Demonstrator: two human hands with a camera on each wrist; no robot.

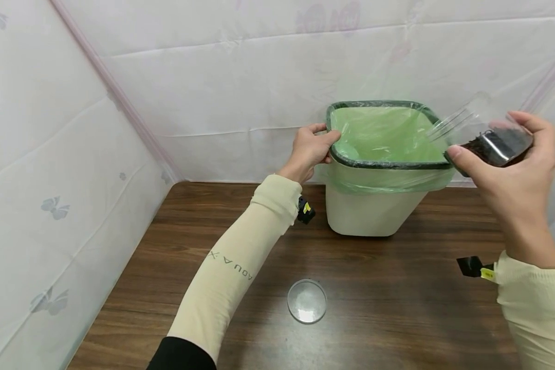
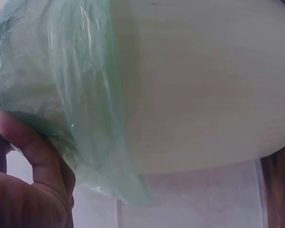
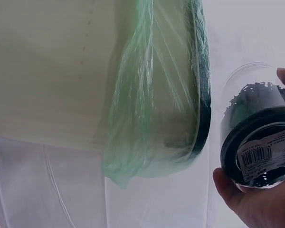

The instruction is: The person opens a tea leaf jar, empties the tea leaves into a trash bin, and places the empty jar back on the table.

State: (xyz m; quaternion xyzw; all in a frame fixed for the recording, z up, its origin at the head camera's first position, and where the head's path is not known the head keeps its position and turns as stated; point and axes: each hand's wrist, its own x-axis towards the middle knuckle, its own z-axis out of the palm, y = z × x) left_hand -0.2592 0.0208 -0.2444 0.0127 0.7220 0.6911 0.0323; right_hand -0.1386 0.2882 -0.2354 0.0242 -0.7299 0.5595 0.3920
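Observation:
A pale trash bin [image 1: 367, 210] stands at the back, lined with a green plastic bag [image 1: 379, 133] folded over its dark rim. My left hand [image 1: 309, 149] grips the bin's left rim, thumb at the top edge. At the bin's right rim, my right hand [image 1: 524, 180] holds a clear jar [image 1: 504, 141], tilted with its mouth toward the bin. Dark, loose shreds like tea leaves [image 1: 478, 148] lie inside the jar. In the right wrist view the jar's base carries a barcode label [image 3: 266, 154]. The left wrist view shows the left thumb [image 2: 26, 137] against the bag.
A round clear lid [image 1: 307, 301] lies on the dark wooden table [image 1: 374, 329] in front of the bin. White patterned sheeting [image 1: 240, 92] rises behind the table and along its left side.

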